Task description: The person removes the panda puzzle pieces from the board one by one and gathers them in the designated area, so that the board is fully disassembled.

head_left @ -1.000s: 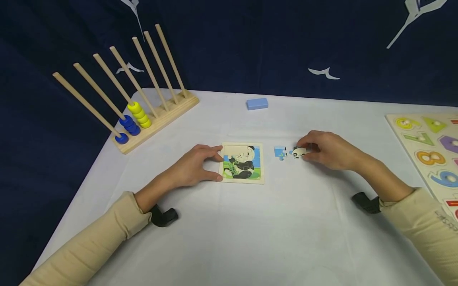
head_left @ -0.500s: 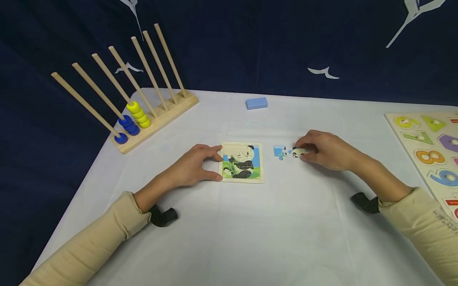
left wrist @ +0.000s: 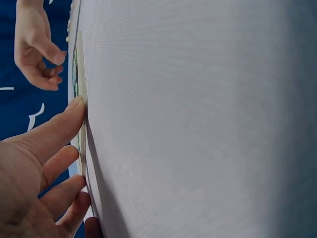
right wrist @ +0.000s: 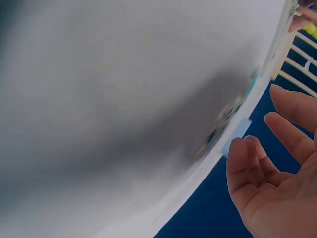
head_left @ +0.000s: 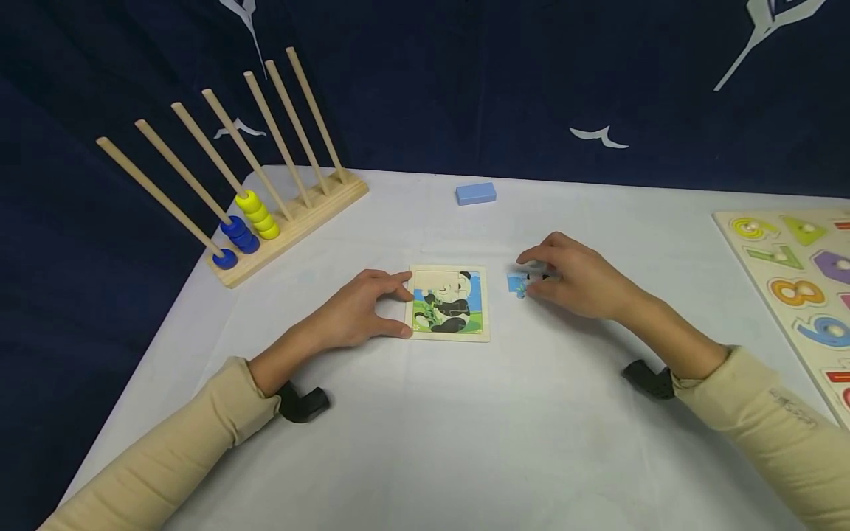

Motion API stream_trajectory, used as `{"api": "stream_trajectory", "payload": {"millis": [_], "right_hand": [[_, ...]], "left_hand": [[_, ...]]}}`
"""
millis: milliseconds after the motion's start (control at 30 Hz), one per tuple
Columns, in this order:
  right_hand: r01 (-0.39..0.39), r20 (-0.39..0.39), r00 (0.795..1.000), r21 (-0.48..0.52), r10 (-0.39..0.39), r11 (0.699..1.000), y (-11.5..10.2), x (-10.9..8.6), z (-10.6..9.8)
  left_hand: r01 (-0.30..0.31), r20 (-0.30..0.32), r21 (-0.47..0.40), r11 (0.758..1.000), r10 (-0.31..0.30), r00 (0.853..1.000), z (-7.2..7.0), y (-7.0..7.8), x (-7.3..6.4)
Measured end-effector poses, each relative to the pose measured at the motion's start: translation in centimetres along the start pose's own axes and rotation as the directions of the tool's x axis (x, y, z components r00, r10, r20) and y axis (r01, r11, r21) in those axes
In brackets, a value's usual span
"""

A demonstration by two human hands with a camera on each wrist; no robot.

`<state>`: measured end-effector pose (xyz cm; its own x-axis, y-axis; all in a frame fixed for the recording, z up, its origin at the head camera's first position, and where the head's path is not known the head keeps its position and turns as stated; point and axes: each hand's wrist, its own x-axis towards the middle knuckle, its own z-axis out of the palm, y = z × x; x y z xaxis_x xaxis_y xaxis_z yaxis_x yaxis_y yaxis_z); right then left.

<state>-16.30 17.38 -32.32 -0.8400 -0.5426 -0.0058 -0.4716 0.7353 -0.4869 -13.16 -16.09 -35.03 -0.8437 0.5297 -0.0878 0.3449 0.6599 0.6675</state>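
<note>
A small wooden panda puzzle board lies flat on the white table. Along its left edge rest the thumb and fingertips of my left hand. My right hand hovers low to the right of the board, over two loose puzzle pieces. The left one is a blue puzzle piece; the black-and-white panda piece beside it is mostly hidden behind my fingers. In the right wrist view the right hand has its thumb and fingers apart, with nothing between them, and the pieces lie on the table beyond.
A wooden peg abacus with blue and yellow beads stands at the back left. A blue block lies near the table's back edge. At the right edge is a board of colourful number and shape pieces. A dark blue curtain hangs behind.
My right hand has let go of the panda piece and moved left toward the blue piece, spreading its fingers over both. The left hand stays at the board's edge.
</note>
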Motion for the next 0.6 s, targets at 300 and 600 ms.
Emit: {"api": "stream_trajectory", "payload": {"millis": [300,600], "right_hand": [[0.027,0.030,0.999,0.047,-0.028,0.999,-2.4,1.3,0.9],[0.072,0.070,0.995,0.064,-0.076,0.995,-3.6,2.9,2.4]], "left_hand": [[0.000,0.005,-0.010,1.000,0.000,1.000,0.0,0.1,0.0],[0.010,0.002,0.005,1.000,-0.010,1.000,0.0,0.1,0.0]]}}
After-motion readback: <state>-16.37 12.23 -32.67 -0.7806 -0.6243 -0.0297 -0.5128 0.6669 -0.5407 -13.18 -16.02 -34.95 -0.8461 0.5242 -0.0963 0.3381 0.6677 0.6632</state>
